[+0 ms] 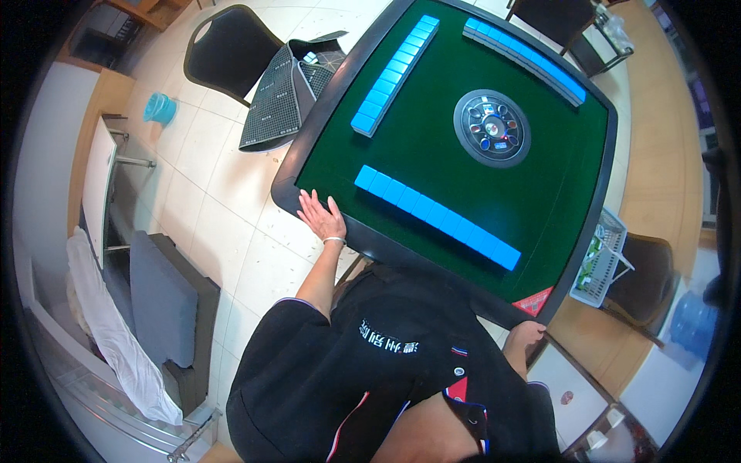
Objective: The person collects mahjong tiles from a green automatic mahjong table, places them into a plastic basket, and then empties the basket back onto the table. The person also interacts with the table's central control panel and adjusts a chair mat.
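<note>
Before me stands a mahjong table (570,197) with a green felt top and a dark rim. My left hand (324,219) rests palm down on the rim at the near-left corner, fingers spread, holding nothing. At the near-right corner, my right hand (528,334) is against the rim's outer edge with curled fingers, partly hidden. Blue-backed mahjong tiles form a near row (437,215), a left row (395,75) and a far row (525,58). A round control panel (492,128) sits in the felt. A red printed triangle (534,301) lies near my right hand.
A chair (231,55) and a folded dark mat (275,95) are left of the table. On the floor is a blue bin (159,109). To the right, a plastic basket (599,260) stands beside another chair (642,278). A grey cushioned seat (162,301) is at lower left.
</note>
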`<state>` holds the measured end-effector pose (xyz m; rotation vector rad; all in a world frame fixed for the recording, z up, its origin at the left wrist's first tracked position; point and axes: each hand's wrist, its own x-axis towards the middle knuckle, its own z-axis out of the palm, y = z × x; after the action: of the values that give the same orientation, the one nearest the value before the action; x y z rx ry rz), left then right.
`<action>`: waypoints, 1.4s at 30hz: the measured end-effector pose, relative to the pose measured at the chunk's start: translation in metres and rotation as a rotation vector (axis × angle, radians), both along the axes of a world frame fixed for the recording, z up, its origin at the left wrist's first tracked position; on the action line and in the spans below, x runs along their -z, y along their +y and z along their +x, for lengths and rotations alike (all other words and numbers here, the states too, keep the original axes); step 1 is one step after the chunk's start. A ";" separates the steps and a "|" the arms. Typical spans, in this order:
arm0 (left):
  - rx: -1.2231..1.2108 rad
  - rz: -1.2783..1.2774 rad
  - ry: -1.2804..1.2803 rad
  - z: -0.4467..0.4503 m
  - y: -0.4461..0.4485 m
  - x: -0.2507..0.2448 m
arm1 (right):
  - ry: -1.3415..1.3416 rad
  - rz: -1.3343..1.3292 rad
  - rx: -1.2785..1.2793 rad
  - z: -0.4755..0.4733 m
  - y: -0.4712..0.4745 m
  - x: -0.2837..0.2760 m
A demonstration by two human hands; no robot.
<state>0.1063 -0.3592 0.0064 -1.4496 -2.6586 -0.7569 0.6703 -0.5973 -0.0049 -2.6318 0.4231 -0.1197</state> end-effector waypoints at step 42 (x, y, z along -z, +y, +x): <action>0.032 -0.014 0.073 -0.007 -0.002 0.011 | 0.038 0.005 0.025 -0.011 0.009 -0.015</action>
<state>0.0992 -0.3609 -0.0044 -1.4957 -2.5986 -0.6746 0.6597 -0.5883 0.0104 -2.6276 0.4687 -0.0768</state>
